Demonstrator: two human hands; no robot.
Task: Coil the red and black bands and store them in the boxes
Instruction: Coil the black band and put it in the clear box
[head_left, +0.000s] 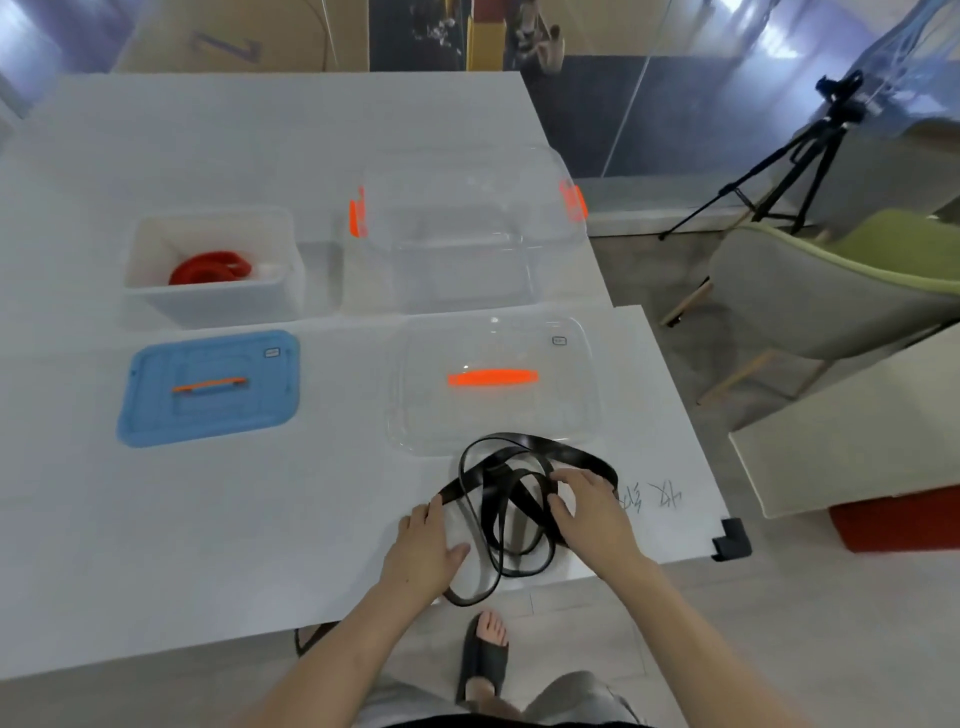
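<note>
A loose tangle of black band (511, 493) lies at the table's front edge, one loop hanging over it. My left hand (427, 545) rests on the table at the band's left end, fingertips touching the strap. My right hand (587, 512) lies on the tangle's right side with fingers curled over the straps. The red band (210, 267) sits coiled inside the white box (156, 291) at the left. A clear box (457, 275) with orange latches stands open behind the black band.
A blue lid (156, 415) with an orange handle lies left of centre. A clear lid (571, 415) with an orange handle lies just beyond the black band. Right of the table stand a green chair (831, 291) and a tripod (789, 161).
</note>
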